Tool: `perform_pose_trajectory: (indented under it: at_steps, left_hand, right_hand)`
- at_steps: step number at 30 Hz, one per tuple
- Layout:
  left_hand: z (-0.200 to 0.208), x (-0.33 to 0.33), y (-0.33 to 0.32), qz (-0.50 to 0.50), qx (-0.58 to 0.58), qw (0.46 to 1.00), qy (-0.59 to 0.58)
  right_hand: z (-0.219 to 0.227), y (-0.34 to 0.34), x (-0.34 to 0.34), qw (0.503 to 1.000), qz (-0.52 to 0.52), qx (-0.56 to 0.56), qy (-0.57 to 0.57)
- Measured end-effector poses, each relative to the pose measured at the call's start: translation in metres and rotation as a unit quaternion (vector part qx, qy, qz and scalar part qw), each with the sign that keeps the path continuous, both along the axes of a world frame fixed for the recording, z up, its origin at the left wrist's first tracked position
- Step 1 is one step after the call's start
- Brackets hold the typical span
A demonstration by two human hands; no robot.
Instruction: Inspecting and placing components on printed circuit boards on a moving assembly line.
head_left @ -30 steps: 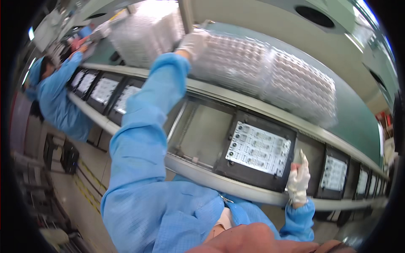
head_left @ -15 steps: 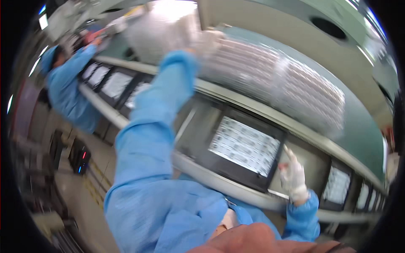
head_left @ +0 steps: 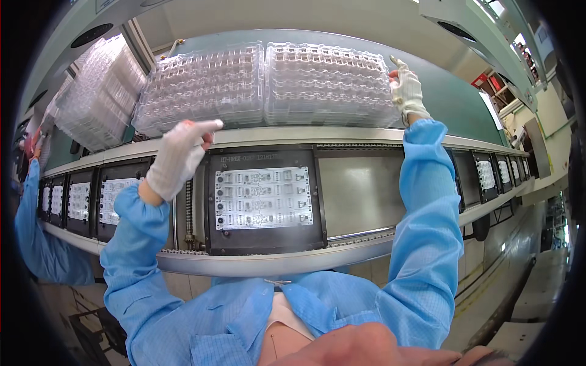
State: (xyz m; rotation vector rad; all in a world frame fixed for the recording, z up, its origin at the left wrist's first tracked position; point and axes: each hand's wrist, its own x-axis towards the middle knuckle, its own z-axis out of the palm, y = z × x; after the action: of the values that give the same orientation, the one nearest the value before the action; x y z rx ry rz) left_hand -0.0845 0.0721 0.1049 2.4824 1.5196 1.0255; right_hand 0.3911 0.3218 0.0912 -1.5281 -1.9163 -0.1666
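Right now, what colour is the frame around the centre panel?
Black frame, clearest in head view.

A blue, finely gridded smock (head_left: 235, 308) and 2 white gloves (head_left: 174, 160) are worn.

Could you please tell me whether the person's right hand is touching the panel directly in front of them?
No, the right hand is up at the right end of the clear tray stacks, well away from that panel.

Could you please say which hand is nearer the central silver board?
Left: the left hand is up-left of the board; the right hand is farther, up-right, beside clear trays.
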Motion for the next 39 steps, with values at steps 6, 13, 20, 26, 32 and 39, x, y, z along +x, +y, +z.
perform_pose_trajectory:
  at_steps: [6, 13, 20, 26, 32, 39]
  left_hand:
    - [-0.019, 0.004, -0.047, -0.030, -0.057, 0.998, 0.021]
    - [-0.043, 0.018, -0.061, -0.020, -0.043, 0.999, 0.005]
    - [-0.063, 0.034, -0.059, -0.085, -0.032, 0.993, 0.072]
    - [-0.063, 0.030, -0.077, -0.084, -0.057, 0.990, 0.098]
    - [-0.067, 0.036, -0.070, -0.092, -0.060, 0.985, 0.129]
    - [-0.067, 0.037, -0.068, -0.075, -0.086, 0.984, 0.135]
  right_hand:
    - [-0.012, 0.057, -0.022, 0.968, -0.069, -0.242, 0.015]
    - [0.018, 0.057, -0.013, 0.974, -0.051, -0.057, -0.214]
    - [0.019, -0.020, -0.023, 0.995, 0.066, 0.070, -0.018]
    - [0.009, -0.155, -0.089, 0.964, 0.242, 0.094, 0.062]
    - [-0.028, -0.193, -0.101, 0.961, 0.252, 0.070, 0.095]
    - [-0.061, -0.207, -0.111, 0.952, 0.264, -0.049, 0.145]
